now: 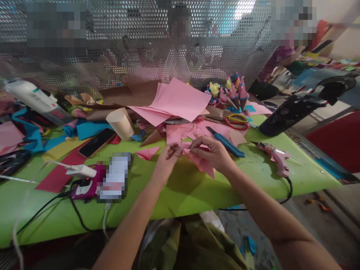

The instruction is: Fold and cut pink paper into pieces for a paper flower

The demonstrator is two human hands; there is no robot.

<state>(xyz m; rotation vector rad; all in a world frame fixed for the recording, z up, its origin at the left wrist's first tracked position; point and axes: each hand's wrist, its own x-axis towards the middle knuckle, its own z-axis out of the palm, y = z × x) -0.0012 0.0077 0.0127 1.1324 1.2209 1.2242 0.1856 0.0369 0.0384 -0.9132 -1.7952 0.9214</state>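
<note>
Between my two hands is a piece of folded pink paper [201, 162], held above the green table [180, 198]. My left hand [170, 155] pinches its left end with curled fingers. On the other side, my right hand [209, 150] grips the upper edge between thumb and fingers, and a pointed flap hangs below. A smaller folded pink paper piece [148, 153] lies just left of my left hand. Close to my right hand rests a blue utility knife [229, 144]. Pink scraps [180, 133] lie directly beyond my fingers.
A stack of pink sheets [180, 99] and finished paper cones [237, 93] stand at the back. Scissors [237, 120], a glue gun [277, 157] and a dark bottle [289, 112] are to the right. A phone [97, 142], a paper roll [120, 123] and a corded power strip [87, 187] lie left.
</note>
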